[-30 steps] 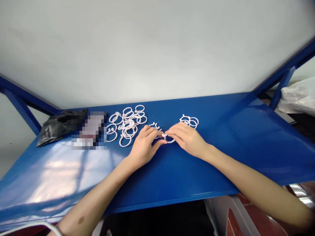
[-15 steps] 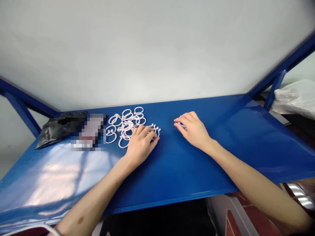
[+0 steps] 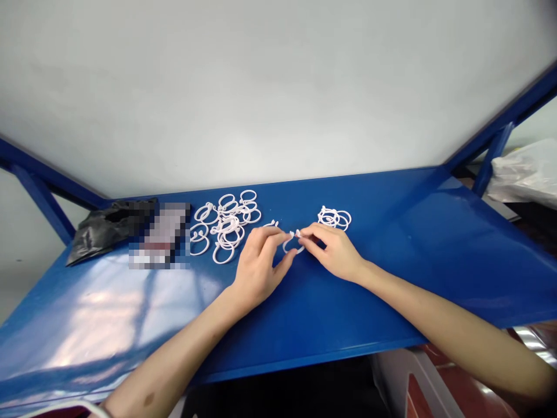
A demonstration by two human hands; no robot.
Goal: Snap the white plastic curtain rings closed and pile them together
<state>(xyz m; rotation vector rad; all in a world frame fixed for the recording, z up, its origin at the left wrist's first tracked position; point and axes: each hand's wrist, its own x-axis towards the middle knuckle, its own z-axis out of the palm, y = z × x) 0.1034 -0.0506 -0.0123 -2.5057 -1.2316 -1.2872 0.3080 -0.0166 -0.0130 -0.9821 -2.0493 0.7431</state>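
Observation:
My left hand (image 3: 261,261) and my right hand (image 3: 333,249) meet over the middle of the blue table (image 3: 391,267). Between their fingertips they pinch one white plastic ring (image 3: 292,242), each hand on one of its two open ends. A loose heap of several white rings (image 3: 226,223) lies to the left of my left hand. A smaller stack of white rings (image 3: 334,217) sits just behind my right hand.
A black plastic bag (image 3: 108,229) and a blurred flat object (image 3: 161,235) lie at the table's left. A grey wall stands behind the table. A clear plastic bag (image 3: 526,171) is at the far right past a blue frame post (image 3: 491,159).
Half a second ago my hands were apart, left on the heap, right on the small stack. Both have come back together, and now they hold one ring between them.

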